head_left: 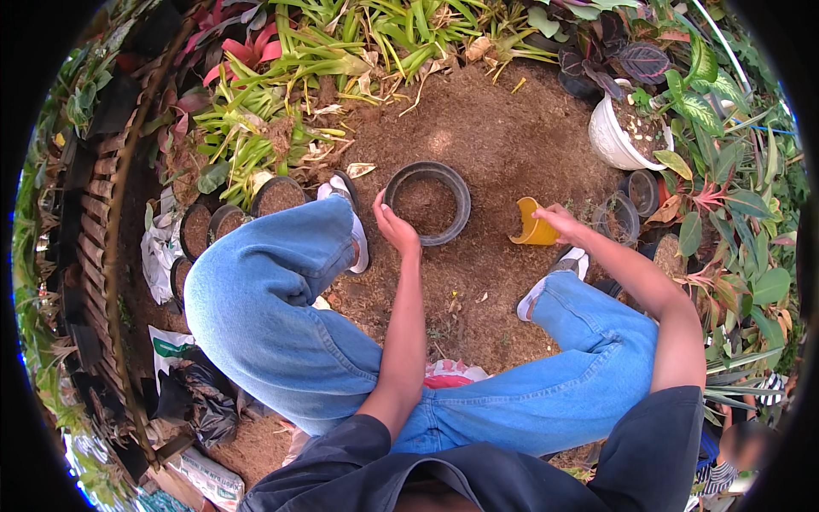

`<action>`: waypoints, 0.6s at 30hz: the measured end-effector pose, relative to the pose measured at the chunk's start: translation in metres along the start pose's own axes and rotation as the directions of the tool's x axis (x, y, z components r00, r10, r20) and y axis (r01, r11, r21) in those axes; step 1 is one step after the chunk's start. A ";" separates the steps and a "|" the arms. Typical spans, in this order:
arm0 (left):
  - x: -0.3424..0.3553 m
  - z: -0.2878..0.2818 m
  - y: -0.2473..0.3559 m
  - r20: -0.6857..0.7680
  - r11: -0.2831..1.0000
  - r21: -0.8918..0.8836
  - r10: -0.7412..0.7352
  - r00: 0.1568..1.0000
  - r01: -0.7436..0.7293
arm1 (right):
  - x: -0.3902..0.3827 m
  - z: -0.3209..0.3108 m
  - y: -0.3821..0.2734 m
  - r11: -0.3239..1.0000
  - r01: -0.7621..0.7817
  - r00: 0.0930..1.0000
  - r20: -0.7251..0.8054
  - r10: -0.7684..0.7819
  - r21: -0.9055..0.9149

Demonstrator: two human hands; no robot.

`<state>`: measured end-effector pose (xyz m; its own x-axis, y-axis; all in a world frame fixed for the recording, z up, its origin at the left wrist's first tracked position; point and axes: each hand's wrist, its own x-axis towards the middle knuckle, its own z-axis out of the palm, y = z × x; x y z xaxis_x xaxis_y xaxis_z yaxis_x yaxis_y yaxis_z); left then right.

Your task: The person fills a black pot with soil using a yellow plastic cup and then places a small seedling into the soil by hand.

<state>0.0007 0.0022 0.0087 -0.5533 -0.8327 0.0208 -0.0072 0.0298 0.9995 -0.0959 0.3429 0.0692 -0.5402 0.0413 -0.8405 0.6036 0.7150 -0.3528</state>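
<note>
A round black plastic pot (463,188) with soil (425,205) inside stands on the bare ground in front of me. My left hand (397,227) lies along the pot's left side, its fingers stretched out and appearing to touch the rim. To the right of the pot, my right hand (559,224) is closed on the edge of a yellow plastic scoop (537,229), shaped like a cut cup. The scoop is tilted just over the soil, its open side facing left. Some soil seems to sit in its mouth.
Dark pots of soil (280,198) stand beside my left knee. At right are a white planter (610,136) and small empty-looking pots (618,218). Leafy plants (367,51) border the far side. A black plastic bag (209,401) lies at lower left. Another person (734,452) shows at lower right.
</note>
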 end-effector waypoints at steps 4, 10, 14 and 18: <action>0.001 -0.001 -0.002 -0.005 1.000 -0.012 0.000 1.000 0.000 | -0.009 -0.030 -0.003 0.981 -0.019 0.958 0.285 -0.038 0.193; 0.003 0.000 -0.008 -0.006 0.999 -0.037 -0.009 1.000 0.009 | -0.016 -0.033 -0.028 0.916 0.038 0.846 0.476 -0.242 0.399; 0.001 0.000 -0.005 -0.006 0.999 -0.032 -0.002 1.000 0.001 | -0.037 -0.017 -0.075 0.858 0.188 0.822 0.402 -0.404 0.478; 0.001 0.000 -0.004 -0.020 1.000 0.005 0.010 1.000 -0.010 | -0.066 0.012 -0.125 0.853 0.465 0.833 0.211 -0.512 0.235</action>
<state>-0.0005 0.0011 0.0047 -0.5363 -0.8434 0.0312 -0.0057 0.0406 0.9992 -0.1291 0.2425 0.1638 -0.6352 -0.4790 -0.6059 0.4014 0.4656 -0.7888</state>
